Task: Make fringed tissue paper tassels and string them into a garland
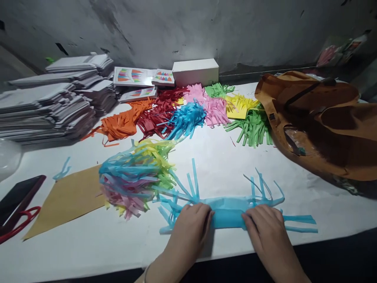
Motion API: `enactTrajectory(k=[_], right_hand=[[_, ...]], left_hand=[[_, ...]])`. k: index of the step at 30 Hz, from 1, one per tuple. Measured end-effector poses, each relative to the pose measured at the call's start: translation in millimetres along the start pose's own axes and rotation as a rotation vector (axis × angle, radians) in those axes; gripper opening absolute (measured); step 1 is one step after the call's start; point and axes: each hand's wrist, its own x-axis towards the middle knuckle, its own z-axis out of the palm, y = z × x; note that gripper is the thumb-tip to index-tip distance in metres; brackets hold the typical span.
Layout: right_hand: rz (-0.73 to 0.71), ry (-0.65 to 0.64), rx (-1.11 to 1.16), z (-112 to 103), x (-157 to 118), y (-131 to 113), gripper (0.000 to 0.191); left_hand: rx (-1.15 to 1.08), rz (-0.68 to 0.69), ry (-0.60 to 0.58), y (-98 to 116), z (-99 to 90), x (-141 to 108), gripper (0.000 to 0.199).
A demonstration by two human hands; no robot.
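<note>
Near the front edge of the table lies a light-blue sheet of tissue paper (228,218), its middle folded or rolled into a band and its ends cut into loose strips. My left hand (193,222) is closed on the left end of the band. At the other end, my right hand (263,224) grips it with thumb and fingers. Fringe sticks out past both hands. Just left of my left hand sits a bunched multicolour tissue tassel (132,173) in blue, pink, yellow and green, partly over a brown paper sheet (70,196).
Fringed tissue pieces in orange (120,125), red, blue (188,118), pink, yellow and green (255,127) lie farther back. Paper stacks (44,110) stand left, a white box (196,71) at the wall, a brown bag (321,129) right. A phone (19,200) and red-handled scissors (29,214) lie left.
</note>
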Motion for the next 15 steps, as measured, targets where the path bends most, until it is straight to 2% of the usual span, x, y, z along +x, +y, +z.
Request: enactTrajectory(k=[3, 6, 11, 15], right_hand=[[0.076, 0.017, -0.119, 7, 11, -4, 0.036], [0.079, 0.006, -0.198, 10, 18, -5, 0.037], [0.072, 0.021, -0.245, 11, 20, 1, 0.030], [0.070, 0.058, -0.296, 1, 15, 29, 0.020]], left_hand=[[0.147, -0.142, -0.162, 0, -3.4, 22, 0.026], [0.207, -0.193, -0.254, 2, -5.2, 34, 0.024], [0.253, -0.181, -0.285, 3, -4.0, 35, 0.020], [0.253, -0.178, -0.282, 2, -2.2, 35, 0.020]])
